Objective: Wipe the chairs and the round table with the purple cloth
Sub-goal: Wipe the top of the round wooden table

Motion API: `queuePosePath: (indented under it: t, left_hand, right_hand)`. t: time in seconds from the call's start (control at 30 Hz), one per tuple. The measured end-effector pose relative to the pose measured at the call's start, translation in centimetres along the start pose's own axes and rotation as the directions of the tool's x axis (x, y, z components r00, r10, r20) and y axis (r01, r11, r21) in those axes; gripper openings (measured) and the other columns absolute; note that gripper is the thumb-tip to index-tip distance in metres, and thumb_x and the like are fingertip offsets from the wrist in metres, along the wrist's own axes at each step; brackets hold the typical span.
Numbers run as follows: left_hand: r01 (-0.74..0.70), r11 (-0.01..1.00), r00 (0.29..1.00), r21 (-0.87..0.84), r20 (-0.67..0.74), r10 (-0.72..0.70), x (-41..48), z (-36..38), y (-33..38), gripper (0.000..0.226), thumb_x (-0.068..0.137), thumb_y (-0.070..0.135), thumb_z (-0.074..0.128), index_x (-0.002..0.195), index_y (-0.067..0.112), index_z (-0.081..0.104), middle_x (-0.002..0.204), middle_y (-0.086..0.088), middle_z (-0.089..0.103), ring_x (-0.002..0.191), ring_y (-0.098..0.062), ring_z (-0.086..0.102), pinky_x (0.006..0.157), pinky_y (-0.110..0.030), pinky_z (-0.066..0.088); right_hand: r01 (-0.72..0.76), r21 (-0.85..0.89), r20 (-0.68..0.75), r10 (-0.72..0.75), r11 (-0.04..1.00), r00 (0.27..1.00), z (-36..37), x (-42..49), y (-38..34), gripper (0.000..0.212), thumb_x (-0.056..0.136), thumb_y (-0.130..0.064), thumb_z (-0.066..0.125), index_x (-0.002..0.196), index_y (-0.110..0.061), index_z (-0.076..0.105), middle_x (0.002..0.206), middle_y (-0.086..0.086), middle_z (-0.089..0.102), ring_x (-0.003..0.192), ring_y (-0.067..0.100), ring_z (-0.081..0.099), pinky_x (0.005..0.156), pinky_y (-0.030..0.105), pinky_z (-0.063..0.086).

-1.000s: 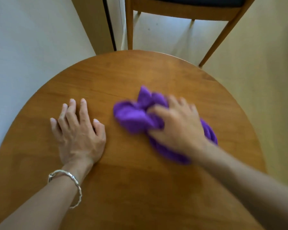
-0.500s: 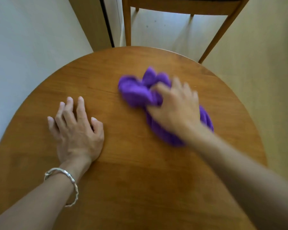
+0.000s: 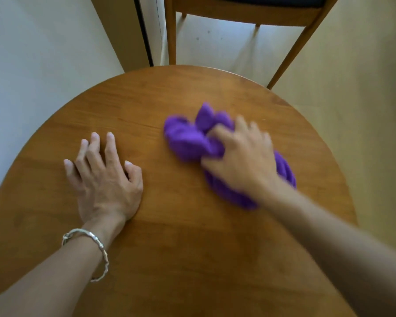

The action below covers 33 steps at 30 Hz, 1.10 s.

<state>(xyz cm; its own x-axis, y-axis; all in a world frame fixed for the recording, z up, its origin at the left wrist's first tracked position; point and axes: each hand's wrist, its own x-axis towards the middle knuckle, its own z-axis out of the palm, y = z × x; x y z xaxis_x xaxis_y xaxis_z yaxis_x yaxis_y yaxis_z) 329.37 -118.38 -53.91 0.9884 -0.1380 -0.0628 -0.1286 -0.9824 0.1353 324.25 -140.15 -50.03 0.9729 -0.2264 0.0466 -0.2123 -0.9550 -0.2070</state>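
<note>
The purple cloth [image 3: 188,140] lies bunched on the round wooden table [image 3: 192,259], right of its middle. My right hand [image 3: 242,156] lies on top of the cloth and grips it, with the thumb dug into the folds; hand and cloth are blurred by motion. Part of the cloth shows past the wrist on the right. My left hand [image 3: 105,179] rests flat on the tabletop to the left, fingers spread, apart from the cloth. A wooden chair [image 3: 249,17] with a dark seat stands beyond the far edge of the table.
A pale wall runs along the left, and a wooden panel with a dark strip [image 3: 144,30] stands at the back left. Light floor shows under the chair and to the right of the table. A silver bracelet [image 3: 98,245] sits on my left wrist.
My right hand pushed the cloth away toward the far edge, then drew it back a little toward me. My left hand stayed in place on the table.
</note>
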Motion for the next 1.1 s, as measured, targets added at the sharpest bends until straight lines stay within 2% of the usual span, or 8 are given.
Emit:
queuePosePath:
  t: [0.13, 0.23, 0.33, 0.43, 0.6, 0.67, 0.87, 1.1]
  left_hand:
    - [-0.002, 1.000, 1.000, 0.006, -0.007, 0.002, -0.2, 0.0, 0.1, 0.066, 0.085, 0.039, 0.023, 0.146, 0.013, 0.024, 0.152, -0.014, 0.022, 0.142, -0.028, 0.013, 0.115, -0.052, 0.007]
    - [-0.015, 1.000, 1.000, 0.010, 0.001, 0.015, -0.1, -0.1, -0.1, 0.066, 0.086, 0.040, 0.023, 0.146, 0.013, 0.024, 0.152, -0.015, 0.022, 0.142, -0.029, 0.013, 0.114, -0.053, 0.007]
    - [-0.012, 1.000, 1.000, 0.006, -0.015, 0.012, -0.2, 0.0, -0.1, 0.066, 0.084, 0.039, 0.024, 0.145, 0.013, 0.026, 0.151, -0.016, 0.024, 0.141, -0.030, 0.015, 0.114, -0.054, 0.009]
    - [-0.011, 1.000, 1.000, 0.010, -0.008, 0.011, -0.2, 0.0, -0.1, 0.066, 0.085, 0.039, 0.024, 0.145, 0.013, 0.026, 0.151, -0.016, 0.024, 0.141, -0.030, 0.015, 0.114, -0.054, 0.009]
    - [-0.020, 1.000, 1.000, 0.012, 0.020, 0.020, -0.3, 0.0, 0.0, 0.066, 0.086, 0.037, 0.022, 0.146, 0.009, 0.022, 0.151, -0.018, 0.021, 0.141, -0.032, 0.013, 0.113, -0.057, 0.008]
    - [-0.028, 0.999, 0.999, -0.034, 0.035, 0.029, -0.3, -0.4, 0.2, 0.064, 0.088, 0.033, 0.026, 0.147, 0.009, 0.017, 0.152, -0.019, 0.017, 0.142, -0.033, 0.009, 0.113, -0.057, 0.006]
    - [-0.421, 0.880, 0.891, -0.221, 0.083, 0.447, -1.0, -0.7, 8.3, 0.062, 0.088, 0.033, 0.024, 0.146, 0.014, 0.026, 0.156, -0.008, 0.017, 0.144, -0.021, 0.008, 0.114, -0.041, -0.002]
    - [-0.470, 0.882, 0.877, -0.043, 0.085, 0.472, -1.4, 1.6, 9.6, 0.063, 0.086, 0.038, 0.026, 0.146, 0.018, 0.027, 0.155, -0.004, 0.021, 0.144, -0.020, 0.014, 0.116, -0.045, 0.008]
  right_hand:
    - [-0.304, 0.053, -0.026, 0.306, 0.951, 0.952, 0.5, 7.4, 0.8, 0.046, 0.083, -0.054, 0.057, 0.121, -0.029, 0.054, 0.125, 0.009, 0.048, 0.113, 0.034, 0.047, 0.094, 0.049, 0.038]
    - [-0.161, -0.021, -0.033, 0.160, 0.987, 0.987, 0.9, 0.1, -1.5, 0.042, 0.075, -0.053, 0.058, 0.110, -0.029, 0.057, 0.121, 0.011, 0.050, 0.104, 0.037, 0.049, 0.084, 0.045, 0.038]
    - [-0.005, 0.074, 0.067, 0.000, 0.997, 0.998, -0.1, -8.4, -3.6, 0.040, 0.068, -0.057, 0.052, 0.092, -0.028, 0.065, 0.098, 0.008, 0.058, 0.085, 0.035, 0.056, 0.072, 0.042, 0.042]
    - [0.062, 0.027, 0.103, -0.065, 0.998, 0.993, -0.2, -5.6, -1.5, 0.042, 0.067, -0.058, 0.052, 0.097, -0.031, 0.066, 0.098, 0.006, 0.059, 0.086, 0.035, 0.057, 0.073, 0.042, 0.043]
    - [-0.367, 0.025, -0.064, 0.368, 0.930, 0.928, -0.8, 1.1, 4.4, 0.047, 0.081, -0.055, 0.058, 0.121, -0.032, 0.057, 0.117, 0.010, 0.051, 0.107, 0.036, 0.050, 0.088, 0.045, 0.038]
    - [-0.408, -0.021, -0.109, 0.404, 0.913, 0.908, -0.3, 0.9, 4.3, 0.046, 0.081, -0.055, 0.056, 0.120, -0.031, 0.057, 0.116, 0.009, 0.050, 0.104, 0.035, 0.049, 0.086, 0.045, 0.038]
    - [-0.417, -0.020, -0.127, 0.411, 0.909, 0.903, 0.2, 1.0, 4.4, 0.044, 0.079, -0.056, 0.056, 0.116, -0.032, 0.057, 0.113, 0.006, 0.050, 0.100, 0.031, 0.049, 0.081, 0.042, 0.037]
    - [-0.365, 0.027, -0.118, 0.365, 0.931, 0.923, 0.0, -0.2, 3.9, 0.040, 0.077, -0.052, 0.058, 0.111, -0.030, 0.061, 0.108, 0.007, 0.054, 0.095, 0.033, 0.052, 0.076, 0.041, 0.038]
